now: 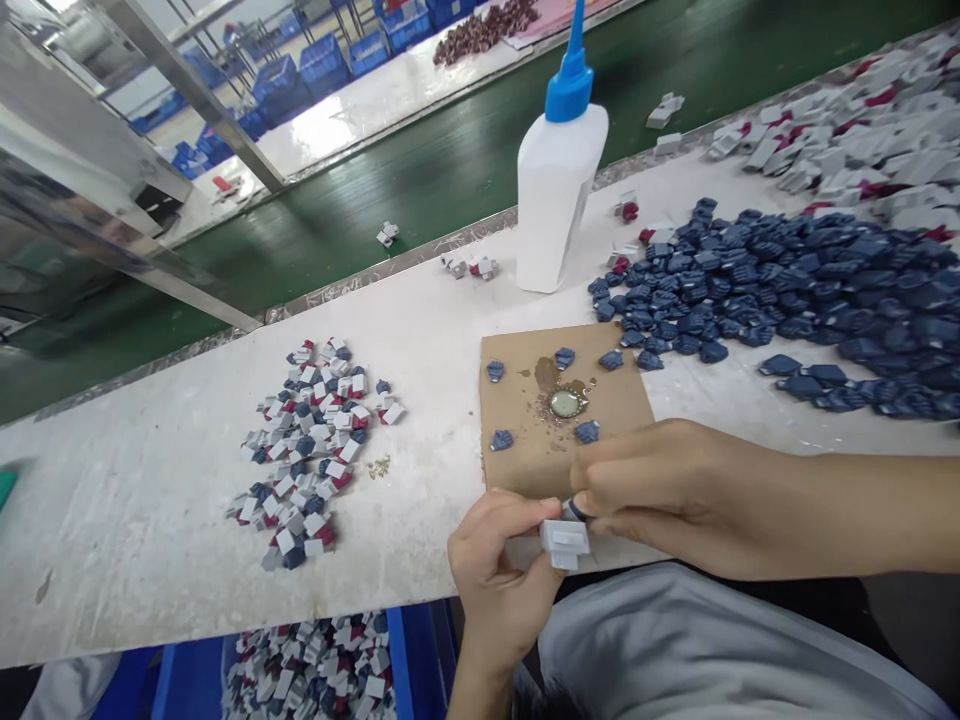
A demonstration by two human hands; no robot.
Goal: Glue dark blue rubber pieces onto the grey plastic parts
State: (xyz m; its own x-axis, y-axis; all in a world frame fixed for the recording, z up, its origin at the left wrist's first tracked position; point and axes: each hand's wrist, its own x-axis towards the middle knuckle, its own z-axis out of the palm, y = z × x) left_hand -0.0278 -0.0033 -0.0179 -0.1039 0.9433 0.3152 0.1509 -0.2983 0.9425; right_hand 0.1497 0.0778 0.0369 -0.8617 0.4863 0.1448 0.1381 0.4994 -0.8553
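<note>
Low over the front edge of the table, my left hand (499,575) pinches a light grey, blocky plastic toy part (565,540) between thumb and fingers. My right hand (660,490) meets it from the other side, its fingers closed on a small dark blue plastic piece (577,509) right beside the grey part; whether the two touch I cannot tell. Just beyond my hands lies a cardboard sheet (626,400). Several dark blue fist-shaped pieces (501,439) sit around a small cap of clear liquid (568,403) on it, among wet stains.
A white squeeze bottle (555,190) with a blue nozzle stands behind the cardboard. Dark blue pieces (787,280) and grey parts (900,130) are heaped at right. Joined pieces (307,440) lie at left, above a filled blue bin (409,665). A green conveyor belt (330,250) runs behind.
</note>
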